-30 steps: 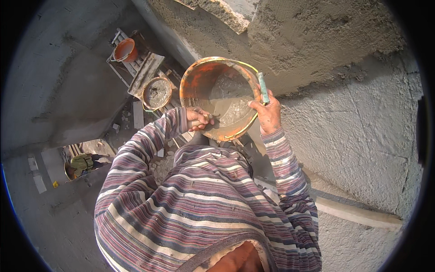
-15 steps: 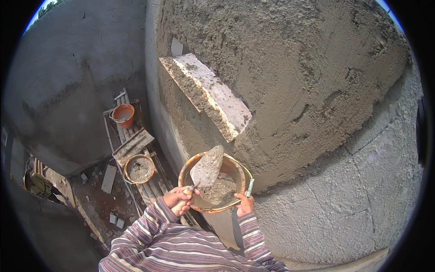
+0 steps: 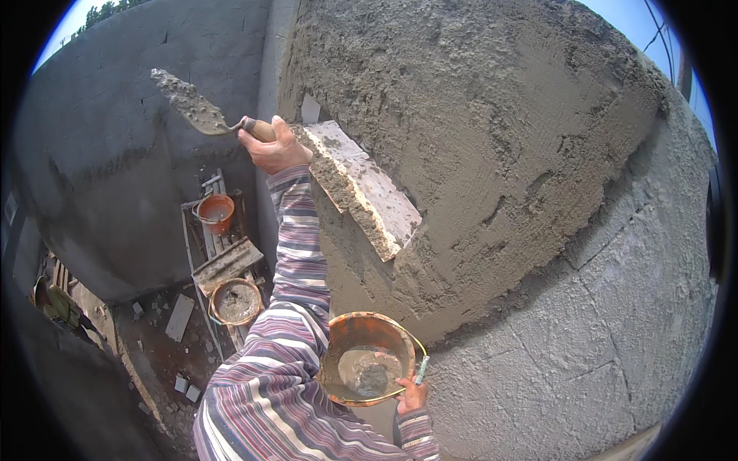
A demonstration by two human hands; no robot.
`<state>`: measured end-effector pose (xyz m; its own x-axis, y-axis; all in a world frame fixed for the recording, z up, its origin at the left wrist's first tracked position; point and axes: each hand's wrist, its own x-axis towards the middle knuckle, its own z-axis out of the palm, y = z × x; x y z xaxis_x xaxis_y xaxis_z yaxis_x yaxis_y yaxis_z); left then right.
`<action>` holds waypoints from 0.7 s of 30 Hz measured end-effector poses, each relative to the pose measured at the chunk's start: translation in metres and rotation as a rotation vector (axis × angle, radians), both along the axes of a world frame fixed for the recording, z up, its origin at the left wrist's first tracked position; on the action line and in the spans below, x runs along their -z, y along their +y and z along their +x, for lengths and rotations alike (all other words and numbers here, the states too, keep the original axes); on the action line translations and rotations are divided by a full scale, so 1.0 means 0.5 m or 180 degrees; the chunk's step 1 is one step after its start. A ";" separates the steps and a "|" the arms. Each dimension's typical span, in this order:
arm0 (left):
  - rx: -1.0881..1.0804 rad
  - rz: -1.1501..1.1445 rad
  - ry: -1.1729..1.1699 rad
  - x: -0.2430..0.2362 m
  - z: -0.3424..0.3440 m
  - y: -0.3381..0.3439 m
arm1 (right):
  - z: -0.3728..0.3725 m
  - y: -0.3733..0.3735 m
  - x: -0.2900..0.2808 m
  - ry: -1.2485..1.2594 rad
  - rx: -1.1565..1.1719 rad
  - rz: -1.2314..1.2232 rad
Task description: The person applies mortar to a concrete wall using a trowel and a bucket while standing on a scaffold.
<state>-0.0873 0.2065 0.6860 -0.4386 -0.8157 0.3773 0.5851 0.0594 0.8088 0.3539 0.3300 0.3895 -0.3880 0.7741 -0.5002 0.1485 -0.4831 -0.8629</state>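
Observation:
My left hand [image 3: 277,146] is raised high and closed around the wooden handle of a trowel [image 3: 201,111]. The blade points up and to the left, its face coated with wet mortar. Lower down, my right hand [image 3: 413,395] grips the near right rim of an orange bucket [image 3: 361,323], by its yellow wire handle with a pale green grip. Some grey mortar [image 3: 373,373] lies in the bucket. Just beyond my left wrist, a pale board [image 3: 369,180] with mortar along its edge juts from the freshly plastered wall [image 3: 477,138].
Below on the left, a pole scaffold holds an orange bucket [image 3: 215,213], a wooden plank [image 3: 227,265] and a mortar-filled bucket [image 3: 236,302]. Rubble and a pale slab [image 3: 180,318] lie on the ground. Grey block wall [image 3: 553,346] stands at right; a darker wall [image 3: 115,177] at left.
My left hand has swung up and away from the bucket with the trowel. The bucket, still in my right hand, sits slightly lower in view, and its inside shows more fully.

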 end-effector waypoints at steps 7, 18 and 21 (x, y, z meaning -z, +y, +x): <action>0.2260 -0.3231 -0.0053 0.113 0.197 0.228 | 0.044 -0.050 -0.036 -0.0027 0.0306 -0.0212; 0.5121 -0.5848 -0.1951 0.540 0.567 -0.181 | 0.043 0.013 0.036 0.0209 -0.0117 -0.0084; 0.5256 -0.6415 -0.2731 0.563 0.504 -0.161 | 0.005 0.021 0.043 0.0487 -0.0382 0.0023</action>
<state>0.1646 0.1259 0.4046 -0.3267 0.7512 -0.5736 0.6970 0.6014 0.3906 0.3562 0.3406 0.3682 -0.5488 0.7211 -0.4229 0.0715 -0.4635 -0.8832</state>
